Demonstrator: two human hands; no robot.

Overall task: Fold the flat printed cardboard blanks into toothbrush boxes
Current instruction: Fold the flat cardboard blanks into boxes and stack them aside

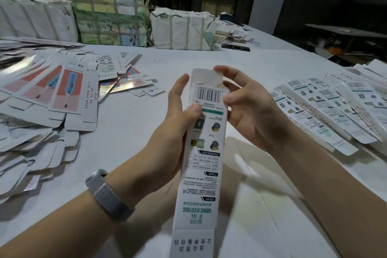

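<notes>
Table [209,56] white | blanks [52,90] L, boxes [324,111] R | room dim

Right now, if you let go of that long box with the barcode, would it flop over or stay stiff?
Probably stiff: the toothbrush box stays straight though only the left hand grips it. Likely light, being thin cardboard. Its unfolded bottom flap might bend.

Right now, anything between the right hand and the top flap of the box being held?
Nothing visible. The right hand has its fingertips at the top flap; the left hand grips the box lower down.
</notes>
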